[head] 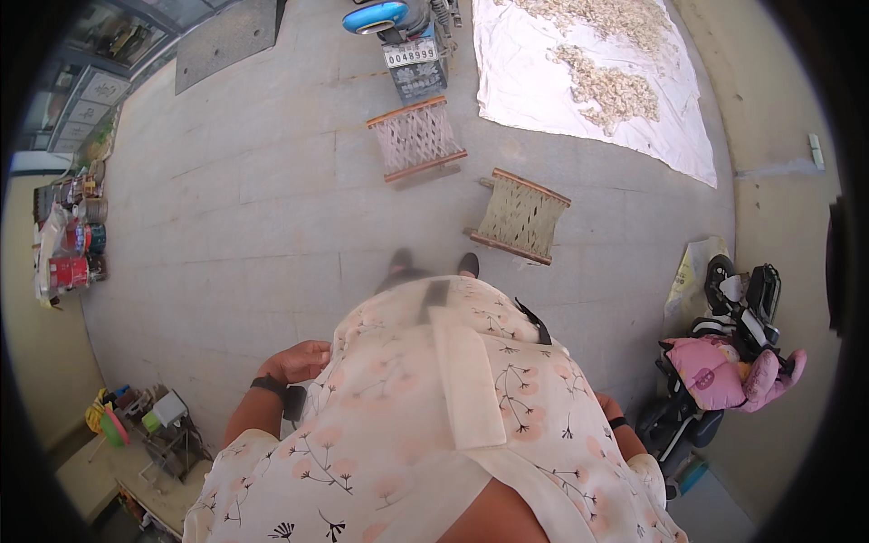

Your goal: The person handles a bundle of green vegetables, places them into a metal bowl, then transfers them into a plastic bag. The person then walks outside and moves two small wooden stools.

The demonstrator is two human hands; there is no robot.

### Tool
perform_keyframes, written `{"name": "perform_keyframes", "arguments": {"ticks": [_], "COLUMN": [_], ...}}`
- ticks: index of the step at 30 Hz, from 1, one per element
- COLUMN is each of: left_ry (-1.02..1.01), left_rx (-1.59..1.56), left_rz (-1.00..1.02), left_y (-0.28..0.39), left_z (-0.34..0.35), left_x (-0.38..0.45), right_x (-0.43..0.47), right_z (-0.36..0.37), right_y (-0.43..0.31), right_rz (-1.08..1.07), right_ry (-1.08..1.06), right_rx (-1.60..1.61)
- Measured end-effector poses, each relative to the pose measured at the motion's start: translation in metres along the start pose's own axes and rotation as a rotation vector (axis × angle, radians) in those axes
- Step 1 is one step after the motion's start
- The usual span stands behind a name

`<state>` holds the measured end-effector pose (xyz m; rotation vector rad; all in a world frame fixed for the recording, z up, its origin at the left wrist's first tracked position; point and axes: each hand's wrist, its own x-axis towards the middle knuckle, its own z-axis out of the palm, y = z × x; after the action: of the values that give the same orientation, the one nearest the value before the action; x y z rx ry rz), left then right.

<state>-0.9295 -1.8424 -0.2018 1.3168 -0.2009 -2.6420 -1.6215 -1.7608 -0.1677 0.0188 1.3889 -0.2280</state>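
Observation:
My left hand (303, 362) hangs beside the left side of the flowered shirt (380, 387), its fingers loosely curled near the fabric; whether it holds anything does not show. A dark band is on that wrist. On the other side, my right hand (607, 405) is mostly hidden by the shirt, with a dark band at its wrist. Ahead of my feet stand two low folding stools with wooden bars and woven cord seats: a greenish one (521, 216) to the right, and a pale pinkish one (415, 139) farther off. Neither hand touches them.
A white cloth (516, 102) with pale dried pieces (621, 95) lies at the upper right. Behind the stools a vehicle with a blue part (375, 17) is parked. An electric scooter with a pink padded cover (706, 373) stands at right. Cans (68, 271) and a cluttered table (122, 468) are at left.

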Motion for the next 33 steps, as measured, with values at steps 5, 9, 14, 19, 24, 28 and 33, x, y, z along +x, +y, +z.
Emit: {"name": "perform_keyframes", "arguments": {"ticks": [5,9,14,19,24,28,33], "left_ry": [0.165,0.434,0.528,0.642,0.975,0.985,1.029], "left_rx": [0.124,0.587,0.656,0.117,0.496,1.041,1.499], "left_rz": [-0.068,-0.176,-0.213,-0.155,-0.033,0.299,0.550], "left_y": [0.003,0.054,0.014,-0.057,0.049,0.156,0.261], "left_z": [0.039,0.112,0.076,-0.068,-0.134,-0.159,-0.133], "left_x": [-0.016,-0.031,-0.030,-0.013,0.094,0.227,0.361], "right_x": [0.051,0.045,0.033,0.107,0.252,0.379,0.478], "right_z": [-0.100,-0.063,0.051,0.068,0.074,0.096,0.126], "right_y": [0.057,0.026,-0.041,-0.082,-0.153,-0.187,-0.181], "right_rz": [0.027,0.037,0.020,0.004,-0.178,-0.118,-0.014], "right_ry": [0.193,0.146,-0.098,0.091,0.295,0.411,0.503], "right_rx": [0.173,0.005,-0.554,-0.211,-0.149,0.094,0.517]}}
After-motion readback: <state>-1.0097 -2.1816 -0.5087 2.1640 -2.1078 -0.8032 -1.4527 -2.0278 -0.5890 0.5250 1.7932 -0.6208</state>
